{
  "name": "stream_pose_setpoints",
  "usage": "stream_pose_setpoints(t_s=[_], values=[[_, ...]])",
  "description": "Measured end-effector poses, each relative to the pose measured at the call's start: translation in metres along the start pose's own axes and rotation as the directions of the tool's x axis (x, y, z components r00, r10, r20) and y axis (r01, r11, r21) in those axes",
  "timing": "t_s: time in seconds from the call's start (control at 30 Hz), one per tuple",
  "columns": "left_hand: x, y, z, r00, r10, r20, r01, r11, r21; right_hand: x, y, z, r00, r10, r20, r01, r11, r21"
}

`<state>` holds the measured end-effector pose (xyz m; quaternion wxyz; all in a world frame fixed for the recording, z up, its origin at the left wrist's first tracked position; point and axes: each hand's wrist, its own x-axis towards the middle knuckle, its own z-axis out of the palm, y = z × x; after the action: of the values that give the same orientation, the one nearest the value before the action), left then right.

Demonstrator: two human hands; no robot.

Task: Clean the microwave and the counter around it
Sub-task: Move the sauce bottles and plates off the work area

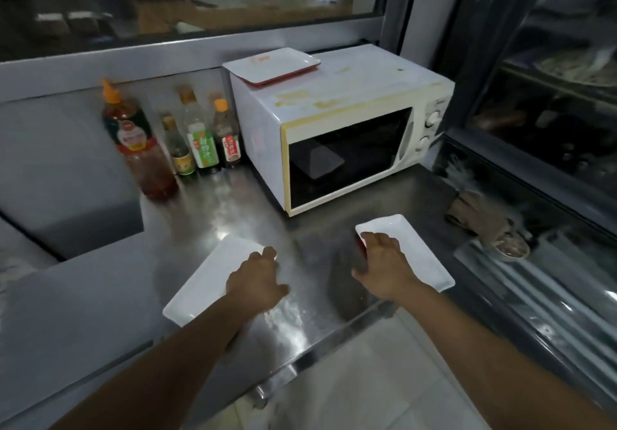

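We rest left hand (257, 279) fingers curled on left tray (213, 282) | right hand (384, 262) fingers spread on right tray (417, 252) | microwave (340, 122) behind on surface (233, 202)
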<state>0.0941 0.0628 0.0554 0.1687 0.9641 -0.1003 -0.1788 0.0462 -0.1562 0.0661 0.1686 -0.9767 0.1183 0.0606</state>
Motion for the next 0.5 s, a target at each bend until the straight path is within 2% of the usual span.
stream_pose_setpoints(t_s=[0.27, 0.5], values=[[0.035, 0.058, 0.03, 0.983, 0.163, 0.085, -0.166, 0.986, 0.029, -0.014, 0.07, -0.003, 0.973, 0.228, -0.035, -0.226, 0.973, 0.041], [0.082, 0.122, 0.06, 0.977, 0.197, 0.077, -0.199, 0.98, 0.015, 0.0, 0.14, 0.007, 0.958, 0.287, -0.024, -0.284, 0.954, 0.101]])
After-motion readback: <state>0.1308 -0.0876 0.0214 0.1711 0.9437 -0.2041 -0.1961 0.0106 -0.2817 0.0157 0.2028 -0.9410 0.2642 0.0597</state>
